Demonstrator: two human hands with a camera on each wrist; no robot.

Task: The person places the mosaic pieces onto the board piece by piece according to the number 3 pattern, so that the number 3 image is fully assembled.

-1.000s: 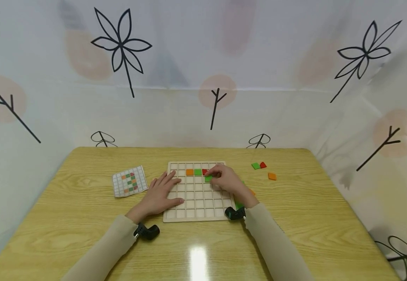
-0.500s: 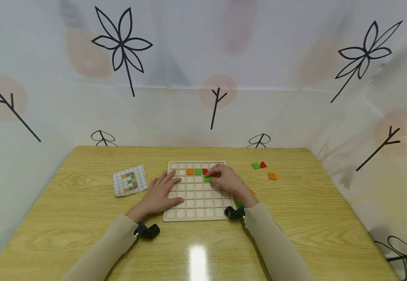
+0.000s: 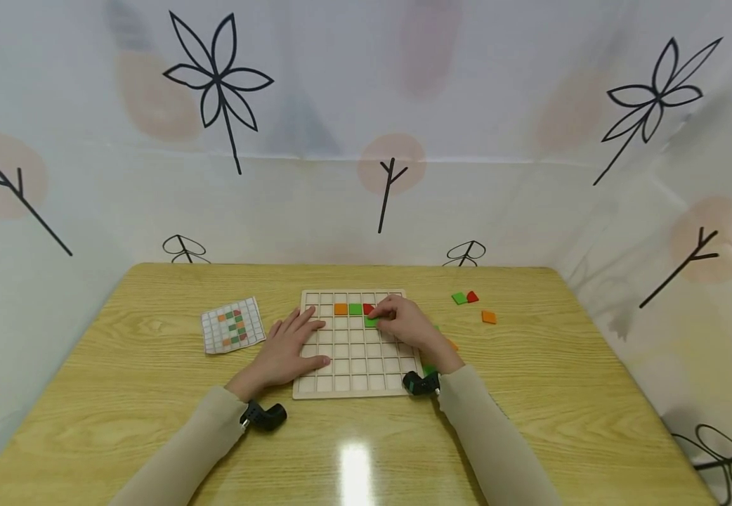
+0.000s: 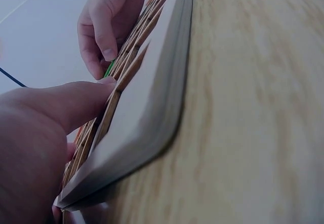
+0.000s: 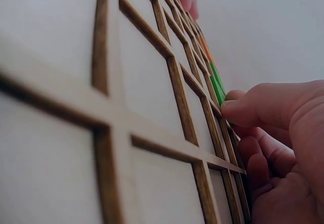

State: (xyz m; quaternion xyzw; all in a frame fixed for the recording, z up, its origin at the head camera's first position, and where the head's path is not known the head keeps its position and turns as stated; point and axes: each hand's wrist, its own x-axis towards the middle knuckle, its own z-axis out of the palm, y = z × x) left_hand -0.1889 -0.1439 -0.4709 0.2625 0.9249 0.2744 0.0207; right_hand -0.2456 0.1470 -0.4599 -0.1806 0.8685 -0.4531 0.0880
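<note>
A pale wooden grid board (image 3: 360, 367) lies on the table between my hands. My left hand (image 3: 285, 350) rests spread on its left edge, fingers straight, with the thumb (image 4: 86, 100) on the rim in the left wrist view. With thumb and fingertips, my right hand (image 3: 407, 325) pinches a green square tile (image 3: 371, 322) at a cell in the third row from the top. Directly above, in the second row, sit an orange tile (image 3: 341, 309), another green tile (image 3: 355, 309) and a red tile (image 3: 368, 308), the last partly hidden by my right fingers.
Left of the board lies a pattern card (image 3: 233, 327) printed with a coloured grid. To the right are a loose green tile (image 3: 459, 299), a red rounded piece (image 3: 472, 297) and an orange tile (image 3: 489, 317). More tiles, including an orange one (image 3: 453, 345), are partly hidden by my right forearm.
The green tile at my right fingertips has shifted very slightly left. Both hands otherwise keep nearly the same place.
</note>
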